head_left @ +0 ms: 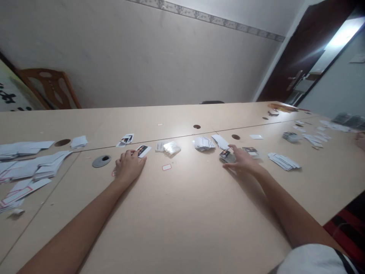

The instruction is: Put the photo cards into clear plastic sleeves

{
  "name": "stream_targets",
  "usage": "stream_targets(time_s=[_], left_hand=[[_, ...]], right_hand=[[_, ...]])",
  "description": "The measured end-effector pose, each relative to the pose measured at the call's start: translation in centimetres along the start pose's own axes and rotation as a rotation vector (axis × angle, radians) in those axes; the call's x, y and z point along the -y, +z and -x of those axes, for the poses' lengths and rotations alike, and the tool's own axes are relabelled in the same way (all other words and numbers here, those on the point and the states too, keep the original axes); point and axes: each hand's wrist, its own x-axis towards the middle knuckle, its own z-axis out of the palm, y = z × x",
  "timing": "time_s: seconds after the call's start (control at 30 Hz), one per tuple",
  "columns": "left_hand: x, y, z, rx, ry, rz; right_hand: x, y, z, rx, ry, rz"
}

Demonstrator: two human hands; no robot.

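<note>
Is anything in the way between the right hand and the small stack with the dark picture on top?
Nothing visible. The right hand is right at the stack, with no item between them; the white cards nearby lie beyond the stack.

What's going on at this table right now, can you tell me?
A person has both bare hands on the table. The left hand rests by a picture card, fingertips at its edge. The right hand has thumb and fingers around a small picture-topped stack; how firmly, I can't tell. Between the hands lie clear packets, a red-bordered label and a fanned pile of white cards.
</note>
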Motion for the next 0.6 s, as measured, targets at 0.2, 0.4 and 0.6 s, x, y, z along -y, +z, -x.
stream_targets(time_s=[0.2, 0.4, 0.6], left_hand=[[-0.1, -0.2, 0.0, 0.005, -0.005, -0.001], [0.0, -0.2, -0.1, 0.021, -0.007, -0.005], [0.0, -0.2, -0.1, 0.022, -0.012, 0.004]], right_hand=[[-0.1, -0.5, -0.2, -0.051, 0.057, -0.081], [-4.4, -2.6, -1.2, -0.337, 0.374, -0.02], [-7.4, -1.9, -2.1, -0.246, 0.559, 0.035]])
